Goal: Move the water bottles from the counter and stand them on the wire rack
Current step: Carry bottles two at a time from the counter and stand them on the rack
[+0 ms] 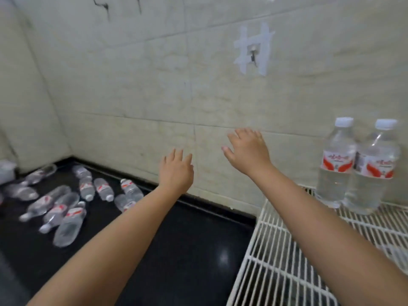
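Bare wire rack point(276, 250) in front of two upright bottles point(355, 166)

Pale marbled tiled wall point(136, 89) meeting in a corner, taped-on wall hook point(253, 54), glossy black countertop point(187, 250)

Two clear water bottles stand upright on the white wire rack point(287, 246) at its far right corner against the tiled wall: the left standing bottle point(335, 164) and the right standing bottle point(373, 171) touch side by side, each with a white cap and a red-and-white label. On the black counter point(176, 250), far left, a cluster of like bottles point(72, 202) lies on its side, about ten, pointing various ways, some touching, details blurred.
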`<state>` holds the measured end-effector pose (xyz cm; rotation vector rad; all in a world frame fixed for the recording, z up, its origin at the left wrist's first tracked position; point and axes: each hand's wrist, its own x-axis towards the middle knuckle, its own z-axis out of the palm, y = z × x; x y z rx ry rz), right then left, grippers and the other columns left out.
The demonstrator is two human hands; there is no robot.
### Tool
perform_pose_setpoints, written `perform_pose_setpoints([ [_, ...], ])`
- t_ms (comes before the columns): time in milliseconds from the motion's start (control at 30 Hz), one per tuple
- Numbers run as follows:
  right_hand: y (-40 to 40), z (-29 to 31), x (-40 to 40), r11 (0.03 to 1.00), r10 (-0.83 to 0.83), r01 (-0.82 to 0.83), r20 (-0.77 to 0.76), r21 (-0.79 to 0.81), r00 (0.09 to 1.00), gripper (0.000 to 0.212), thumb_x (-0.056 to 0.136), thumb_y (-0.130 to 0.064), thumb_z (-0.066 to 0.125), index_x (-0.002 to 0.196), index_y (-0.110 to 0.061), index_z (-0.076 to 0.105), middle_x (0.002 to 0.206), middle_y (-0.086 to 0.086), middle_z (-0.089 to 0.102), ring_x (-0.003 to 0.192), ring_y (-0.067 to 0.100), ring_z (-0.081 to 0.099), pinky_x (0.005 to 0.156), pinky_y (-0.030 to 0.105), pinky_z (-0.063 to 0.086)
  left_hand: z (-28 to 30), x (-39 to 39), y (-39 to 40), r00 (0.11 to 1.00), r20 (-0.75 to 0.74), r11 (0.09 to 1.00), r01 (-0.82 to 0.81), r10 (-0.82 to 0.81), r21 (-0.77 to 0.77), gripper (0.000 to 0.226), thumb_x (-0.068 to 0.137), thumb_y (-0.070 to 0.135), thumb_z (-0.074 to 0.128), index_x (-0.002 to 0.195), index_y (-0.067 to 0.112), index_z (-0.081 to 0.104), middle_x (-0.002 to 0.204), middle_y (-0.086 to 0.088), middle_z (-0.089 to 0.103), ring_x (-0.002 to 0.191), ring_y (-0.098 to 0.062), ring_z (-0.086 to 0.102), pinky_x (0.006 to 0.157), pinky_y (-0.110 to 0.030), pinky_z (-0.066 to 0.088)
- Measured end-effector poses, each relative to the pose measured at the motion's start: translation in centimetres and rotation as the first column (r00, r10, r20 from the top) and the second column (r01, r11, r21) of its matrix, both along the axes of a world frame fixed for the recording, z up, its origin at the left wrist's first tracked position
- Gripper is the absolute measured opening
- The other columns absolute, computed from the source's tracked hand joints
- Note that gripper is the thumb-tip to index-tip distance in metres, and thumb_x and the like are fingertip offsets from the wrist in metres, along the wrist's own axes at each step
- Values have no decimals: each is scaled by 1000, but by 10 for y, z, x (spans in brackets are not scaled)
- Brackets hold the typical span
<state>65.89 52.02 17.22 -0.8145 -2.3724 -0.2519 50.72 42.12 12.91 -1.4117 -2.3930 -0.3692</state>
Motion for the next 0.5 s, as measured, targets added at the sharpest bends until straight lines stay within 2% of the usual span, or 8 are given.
perform_pose_setpoints([
  [167, -67, -30, -112, 990, 133, -129, 79, -50, 988, 49, 91, -38, 41, 132, -10, 38, 139, 15, 40, 132, 30, 29, 110, 44, 16, -42, -92, -94, 984, -9, 983, -178, 178, -45, 39, 94, 26, 34, 130, 13, 41, 146, -9, 34, 137, -26, 22, 105, -41, 25],
  [233, -95, -48, -158, 983, 177, -171, 98, -68, 979, 51, 91, -37, 42, 134, -10, 37, 142, 14, 38, 135, 29, 25, 111, 44, 14, -58, -131, -130, 972, 4, 970, -233, 234, -66, 41, 94, 26, 33, 133, 15, 37, 148, -5, 31, 139, -25, 20, 107, -41, 23],
  [367, -145, -89, -247, 968, 200, -177, 123, -175, 972, 52, 91, -39, 42, 136, -13, 34, 147, 11, 32, 138, 28, 20, 113, 45, 10, -90, -212, -196, 959, 30, 953, -276, 282, -123, 42, 93, 30, 35, 133, 18, 37, 148, -3, 31, 139, -26, 19, 108, -43, 22],
  [500, -191, -136, -321, 939, 189, -136, 145, -315, 971, 50, 90, -38, 43, 134, -14, 36, 142, 11, 37, 134, 29, 26, 110, 47, 17, -124, -280, -248, 944, 67, 934, -308, 324, -181, 40, 92, 32, 35, 131, 22, 37, 146, 2, 33, 138, -25, 20, 107, -43, 24],
])
